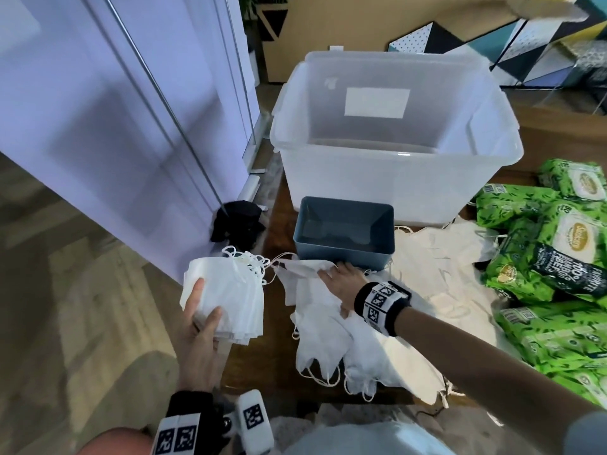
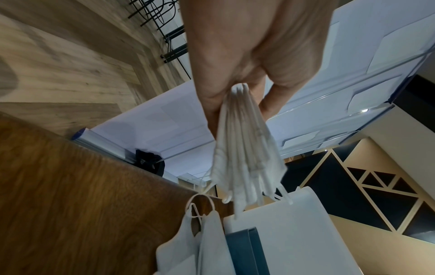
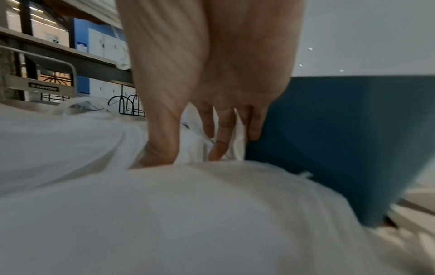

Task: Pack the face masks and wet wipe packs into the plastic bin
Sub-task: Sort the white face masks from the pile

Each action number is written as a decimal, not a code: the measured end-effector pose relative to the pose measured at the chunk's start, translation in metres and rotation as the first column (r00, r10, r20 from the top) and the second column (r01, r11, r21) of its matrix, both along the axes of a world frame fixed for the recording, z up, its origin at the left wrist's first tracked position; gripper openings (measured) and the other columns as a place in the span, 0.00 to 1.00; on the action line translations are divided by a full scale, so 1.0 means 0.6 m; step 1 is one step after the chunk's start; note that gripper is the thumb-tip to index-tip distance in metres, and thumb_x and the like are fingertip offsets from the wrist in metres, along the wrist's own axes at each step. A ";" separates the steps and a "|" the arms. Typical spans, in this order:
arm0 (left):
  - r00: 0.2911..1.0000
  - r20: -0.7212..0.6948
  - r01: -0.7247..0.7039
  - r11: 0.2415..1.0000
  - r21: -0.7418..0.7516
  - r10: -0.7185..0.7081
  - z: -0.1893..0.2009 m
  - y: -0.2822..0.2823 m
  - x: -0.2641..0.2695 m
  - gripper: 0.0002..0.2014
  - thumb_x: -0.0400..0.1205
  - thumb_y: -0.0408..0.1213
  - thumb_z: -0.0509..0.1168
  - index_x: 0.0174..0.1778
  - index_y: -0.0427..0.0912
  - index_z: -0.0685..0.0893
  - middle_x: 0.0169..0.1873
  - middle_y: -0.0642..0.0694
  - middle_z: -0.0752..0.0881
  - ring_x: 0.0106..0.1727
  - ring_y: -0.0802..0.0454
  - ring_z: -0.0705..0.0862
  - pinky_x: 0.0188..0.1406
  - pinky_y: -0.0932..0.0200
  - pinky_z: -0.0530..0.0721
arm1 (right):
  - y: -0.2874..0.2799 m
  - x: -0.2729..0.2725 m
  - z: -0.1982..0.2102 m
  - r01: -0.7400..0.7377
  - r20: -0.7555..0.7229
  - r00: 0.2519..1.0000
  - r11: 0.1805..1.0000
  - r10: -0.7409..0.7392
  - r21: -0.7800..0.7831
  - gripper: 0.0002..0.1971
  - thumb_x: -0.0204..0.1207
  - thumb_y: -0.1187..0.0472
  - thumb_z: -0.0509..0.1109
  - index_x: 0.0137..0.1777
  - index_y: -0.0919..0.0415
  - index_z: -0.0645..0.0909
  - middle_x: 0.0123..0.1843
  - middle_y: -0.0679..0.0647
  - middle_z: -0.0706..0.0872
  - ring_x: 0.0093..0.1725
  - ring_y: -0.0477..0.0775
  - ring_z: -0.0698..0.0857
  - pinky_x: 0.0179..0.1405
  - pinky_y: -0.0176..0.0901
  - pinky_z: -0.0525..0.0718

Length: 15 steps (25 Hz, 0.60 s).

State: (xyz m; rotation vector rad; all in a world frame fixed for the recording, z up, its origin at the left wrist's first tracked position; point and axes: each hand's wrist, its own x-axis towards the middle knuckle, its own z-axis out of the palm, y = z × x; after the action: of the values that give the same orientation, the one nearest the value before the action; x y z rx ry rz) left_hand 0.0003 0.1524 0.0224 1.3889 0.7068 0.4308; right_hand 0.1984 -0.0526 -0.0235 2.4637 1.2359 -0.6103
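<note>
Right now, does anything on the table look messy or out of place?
Yes. Loose face masks lie strewn in a crumpled heap with tangled ear loops, some under the small blue bin. The clear plastic bin looks empty.

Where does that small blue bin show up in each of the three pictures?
Head: the blue bin sits mid-frame, in front of the clear bin, just beyond the right hand.
Left wrist: only its edge shows at the bottom, below the mask stack in the left hand.
Right wrist: its wall fills the right side.
Shared landmark: the loose white masks lying beside it.
</note>
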 end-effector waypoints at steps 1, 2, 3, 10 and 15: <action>1.000 0.001 0.010 1.000 0.002 -0.010 -0.001 0.000 0.004 0.24 0.82 0.32 0.64 0.69 0.64 0.76 0.73 0.56 0.73 0.73 0.46 0.73 0.69 0.34 0.75 | -0.004 0.006 0.000 0.009 0.011 1.000 1.000 -0.009 0.029 0.46 0.64 0.51 0.80 0.76 0.63 0.57 0.74 0.62 0.71 0.73 0.64 0.67 0.76 0.54 0.61; 1.000 0.001 0.018 1.000 -0.006 -0.018 -0.001 -0.002 0.009 0.24 0.82 0.32 0.63 0.69 0.64 0.76 0.73 0.57 0.73 0.73 0.47 0.73 0.69 0.34 0.75 | -0.007 0.007 0.002 0.033 0.007 0.999 0.998 -0.033 0.050 0.41 0.65 0.52 0.79 0.73 0.63 0.62 0.71 0.61 0.75 0.71 0.62 0.68 0.74 0.52 0.61; 1.000 0.004 0.015 0.999 -0.033 -0.015 0.001 -0.006 0.015 0.24 0.83 0.30 0.62 0.69 0.63 0.77 0.73 0.57 0.73 0.73 0.48 0.74 0.68 0.35 0.76 | -0.010 0.009 0.002 0.067 -0.001 0.998 0.995 -0.068 0.074 0.36 0.66 0.53 0.78 0.70 0.62 0.65 0.69 0.59 0.77 0.71 0.61 0.68 0.74 0.51 0.61; 1.000 0.000 0.021 0.991 -0.133 -0.021 0.012 -0.022 0.040 0.24 0.83 0.30 0.62 0.67 0.66 0.78 0.74 0.51 0.72 0.69 0.45 0.77 0.58 0.41 0.85 | -0.030 0.013 0.027 0.399 -0.249 0.914 0.822 -0.321 0.406 0.13 0.71 0.56 0.74 0.55 0.55 0.82 0.60 0.53 0.82 0.64 0.58 0.75 0.63 0.49 0.72; 0.995 -0.029 0.095 0.992 -0.078 -0.098 0.004 -0.020 0.060 0.25 0.82 0.32 0.63 0.68 0.66 0.77 0.75 0.55 0.70 0.72 0.45 0.74 0.66 0.35 0.78 | -0.093 0.031 0.076 0.701 -0.596 0.711 0.436 -0.372 0.564 0.04 0.68 0.64 0.76 0.39 0.59 0.83 0.41 0.53 0.90 0.46 0.56 0.85 0.50 0.50 0.83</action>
State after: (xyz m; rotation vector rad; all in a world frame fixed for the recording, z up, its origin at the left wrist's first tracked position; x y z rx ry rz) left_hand 0.0360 0.1406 0.0250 1.3542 0.6732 0.3022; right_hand 0.2172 -0.1082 0.0221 3.7304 0.8367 -0.9170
